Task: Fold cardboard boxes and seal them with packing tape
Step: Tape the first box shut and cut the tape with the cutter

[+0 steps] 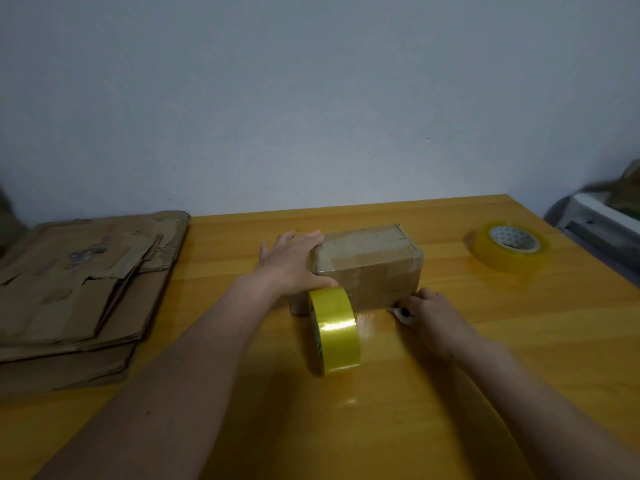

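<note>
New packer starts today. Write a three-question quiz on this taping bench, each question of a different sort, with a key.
1. True or false: the left hand rests on the cardboard box.
2. How many tape rolls are on the table? A) one B) two C) three
3. Fill in: the stack of flattened cardboard lies to the ____ of the box.

Key
1. True; it lies over the box's left end.
2. B: the upright tape roll in front of the box and the flat tape roll at the right.
3. Left.
</note>
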`<action>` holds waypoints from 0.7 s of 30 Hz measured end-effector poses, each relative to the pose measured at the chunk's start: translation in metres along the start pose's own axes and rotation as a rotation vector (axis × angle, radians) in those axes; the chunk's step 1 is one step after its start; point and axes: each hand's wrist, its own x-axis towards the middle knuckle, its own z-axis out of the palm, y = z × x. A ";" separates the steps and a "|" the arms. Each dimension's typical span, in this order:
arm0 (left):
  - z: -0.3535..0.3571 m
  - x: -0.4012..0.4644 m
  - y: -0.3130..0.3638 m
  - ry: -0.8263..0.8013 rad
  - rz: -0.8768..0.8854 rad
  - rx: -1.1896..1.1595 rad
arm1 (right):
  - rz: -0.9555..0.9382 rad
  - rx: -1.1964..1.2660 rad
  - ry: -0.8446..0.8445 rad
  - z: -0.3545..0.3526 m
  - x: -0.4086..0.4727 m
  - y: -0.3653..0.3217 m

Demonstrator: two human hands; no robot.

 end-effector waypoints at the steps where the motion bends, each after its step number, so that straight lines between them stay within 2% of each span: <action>1: 0.000 0.001 -0.001 -0.011 0.014 -0.004 | -0.007 0.037 0.006 0.000 0.000 0.001; 5: 0.000 0.007 -0.002 -0.048 0.067 -0.042 | -0.097 0.251 -0.125 -0.010 -0.011 0.001; 7: 0.002 0.010 -0.004 -0.041 0.065 -0.067 | -0.207 0.413 -0.111 -0.019 -0.023 -0.009; 9: 0.003 0.010 -0.004 -0.012 0.045 -0.096 | -0.320 0.622 0.069 -0.031 -0.032 -0.029; 11: 0.004 0.011 0.000 -0.007 0.034 -0.114 | -0.412 0.695 0.291 -0.045 -0.031 -0.053; 13: 0.007 0.009 0.005 -0.006 0.023 -0.157 | -0.488 0.656 0.332 -0.053 -0.022 -0.074; 15: 0.010 0.006 0.007 0.002 -0.034 -0.334 | -0.489 0.599 0.276 -0.047 -0.012 -0.084; 18: 0.019 -0.013 0.005 -0.040 -0.290 -0.932 | -0.409 0.654 0.252 -0.035 -0.004 -0.081; 19: 0.022 -0.022 0.005 -0.083 -0.356 -1.114 | -0.400 0.676 0.257 -0.033 -0.003 -0.079; 21: 0.034 -0.032 0.004 -0.219 -0.351 -1.284 | -0.403 0.677 0.267 -0.032 -0.001 -0.077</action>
